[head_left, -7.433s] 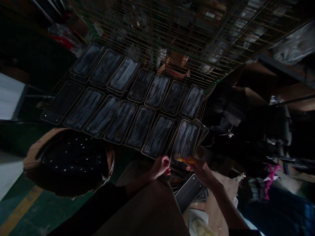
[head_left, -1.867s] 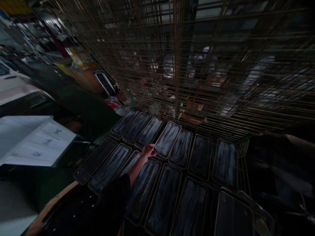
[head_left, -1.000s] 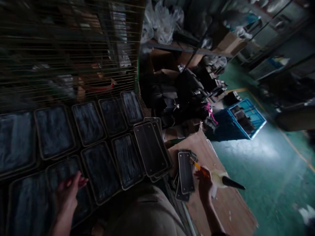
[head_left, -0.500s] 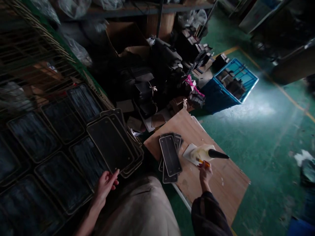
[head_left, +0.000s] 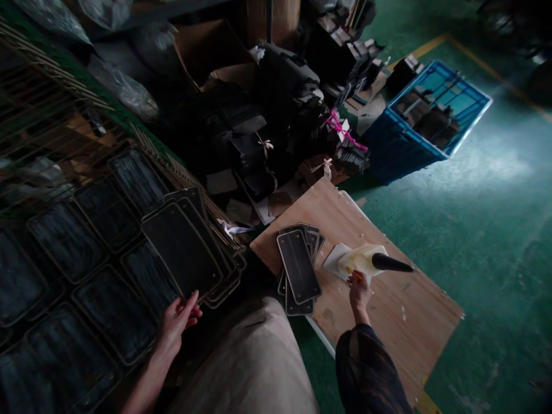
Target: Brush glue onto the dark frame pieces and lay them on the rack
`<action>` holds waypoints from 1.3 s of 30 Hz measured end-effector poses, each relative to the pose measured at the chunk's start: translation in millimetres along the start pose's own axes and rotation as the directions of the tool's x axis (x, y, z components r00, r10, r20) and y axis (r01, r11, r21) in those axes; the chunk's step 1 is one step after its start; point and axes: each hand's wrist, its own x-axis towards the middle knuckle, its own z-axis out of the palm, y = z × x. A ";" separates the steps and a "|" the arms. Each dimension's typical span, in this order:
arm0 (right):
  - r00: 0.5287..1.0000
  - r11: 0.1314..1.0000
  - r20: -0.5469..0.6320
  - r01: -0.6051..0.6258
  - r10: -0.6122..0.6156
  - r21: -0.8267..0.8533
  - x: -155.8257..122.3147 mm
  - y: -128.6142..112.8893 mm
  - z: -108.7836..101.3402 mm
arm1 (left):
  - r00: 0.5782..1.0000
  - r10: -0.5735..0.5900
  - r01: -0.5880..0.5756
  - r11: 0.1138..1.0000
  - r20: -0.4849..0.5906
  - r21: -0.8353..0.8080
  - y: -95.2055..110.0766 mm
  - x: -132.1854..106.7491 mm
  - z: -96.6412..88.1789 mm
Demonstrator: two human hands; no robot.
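Observation:
My left hand point(head_left: 179, 322) is at the near corner of a rectangular black panel point(head_left: 183, 247) with rounded corners and a pale edge. Its thumb lies at the panel's rim and the fingers curl below, in a pinch. That panel tops a fanned stack at the rack's side. In my right hand point(head_left: 360, 293) is a thin orange-handled tool point(head_left: 356, 276), perhaps a brush; its tip is hard to make out against a pale translucent container point(head_left: 360, 259) with a black cone-shaped end. Left of it, smaller black panels point(head_left: 297, 267) lie fanned in a pile on the wooden board point(head_left: 409, 322).
Dark panels point(head_left: 116, 310) lie in rows on a wire rack point(head_left: 138, 138) at left. Behind the board are tied black bundles point(head_left: 250, 149) and an open cardboard box point(head_left: 211, 52). A blue crate point(head_left: 379, 152) with dark pieces stands on the green floor at right.
The view has shifted, so the crate and board sit farther right. My right hand keeps the orange-handled tool at the container, and my left hand stays at the panel's corner.

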 end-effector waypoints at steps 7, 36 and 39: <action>0.996 0.991 0.038 0.089 -0.086 -0.104 -26.8 -3.7 -23.5 | 1.000 0.015 -0.016 1.000 -0.018 -0.007 -1.6 3.0 -2.0; 0.794 0.568 -0.075 -0.361 0.603 0.740 -27.9 19.2 -3.1 | 0.996 0.084 -0.080 0.993 0.040 -0.084 4.0 -2.4 -11.3; 0.798 0.556 -0.035 -0.387 0.601 0.735 -26.0 19.4 -5.9 | 0.995 0.086 -0.081 0.993 0.051 -0.090 0.9 0.1 -12.2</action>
